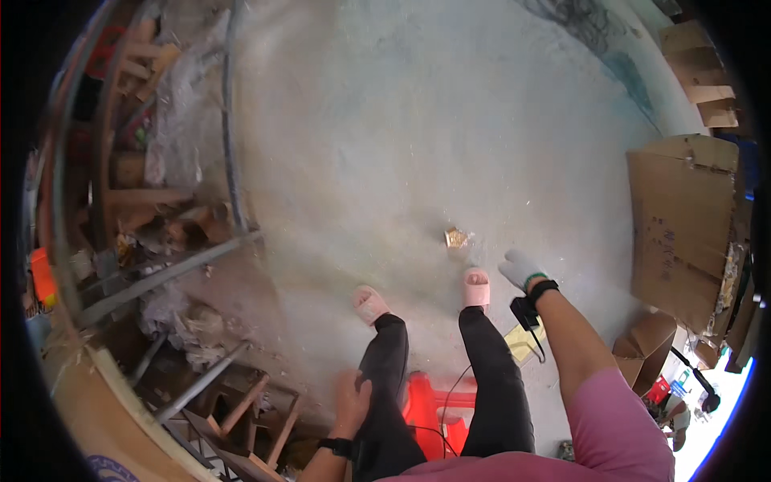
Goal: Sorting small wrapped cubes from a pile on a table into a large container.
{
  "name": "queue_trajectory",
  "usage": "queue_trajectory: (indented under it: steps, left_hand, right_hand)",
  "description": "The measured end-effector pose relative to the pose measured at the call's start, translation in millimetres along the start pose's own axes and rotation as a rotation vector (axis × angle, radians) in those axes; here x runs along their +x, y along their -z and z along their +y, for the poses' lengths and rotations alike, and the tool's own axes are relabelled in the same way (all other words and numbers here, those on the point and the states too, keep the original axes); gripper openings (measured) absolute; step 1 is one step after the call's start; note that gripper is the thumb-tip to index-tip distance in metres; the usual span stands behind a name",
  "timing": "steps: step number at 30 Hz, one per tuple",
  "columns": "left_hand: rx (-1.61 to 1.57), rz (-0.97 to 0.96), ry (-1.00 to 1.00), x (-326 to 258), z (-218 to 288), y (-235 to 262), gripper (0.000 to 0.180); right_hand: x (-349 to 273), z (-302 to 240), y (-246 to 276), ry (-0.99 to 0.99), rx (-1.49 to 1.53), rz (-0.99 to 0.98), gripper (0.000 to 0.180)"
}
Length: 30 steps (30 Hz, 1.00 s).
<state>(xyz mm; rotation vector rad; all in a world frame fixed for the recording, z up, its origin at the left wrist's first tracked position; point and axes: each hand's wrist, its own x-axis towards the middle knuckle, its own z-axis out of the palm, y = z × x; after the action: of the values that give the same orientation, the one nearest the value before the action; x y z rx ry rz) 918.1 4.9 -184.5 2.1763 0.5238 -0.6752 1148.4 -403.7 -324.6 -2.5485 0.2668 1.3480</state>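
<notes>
While the left hand [351, 404], loosely open and with nothing visible in its hold, lies at the dark trouser leg [389, 349], the white-gloved right hand [521, 270], its opening and contents impossible to tell, hangs near a small gold-coloured object [455, 238] lying on the floor [434, 136] before the right pink slipper [477, 294].
</notes>
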Motion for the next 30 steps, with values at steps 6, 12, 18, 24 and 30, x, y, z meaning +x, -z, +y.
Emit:
queue_trajectory:
  steps: [6,12,18,24,30]
  left_hand:
    - [0.187,0.069,0.053,-4,-33,-40,0.04]
    - [0.198,0.125,0.06,16,-23,-31,0.037]
    - [0.194,0.001,0.108,20,-29,-19,0.041]
    - [0.292,0.127,0.005,-6,-48,-40,0.041]
    - [0.33,0.029,0.044,-41,-37,-48,0.041]
  right_hand:
    - [103,-56,-83,0.146,-0.261,0.083,0.06]
    - [228,-36,-193,0.265,-0.391,0.474,0.036]
    - [209,-28,-182,0.084,-0.044,0.227,0.046]
    - [121,-25,-203,0.214,0.21,0.084,0.051]
    - [-57,-122,-75,0.345,-0.071,-0.011,0.053]
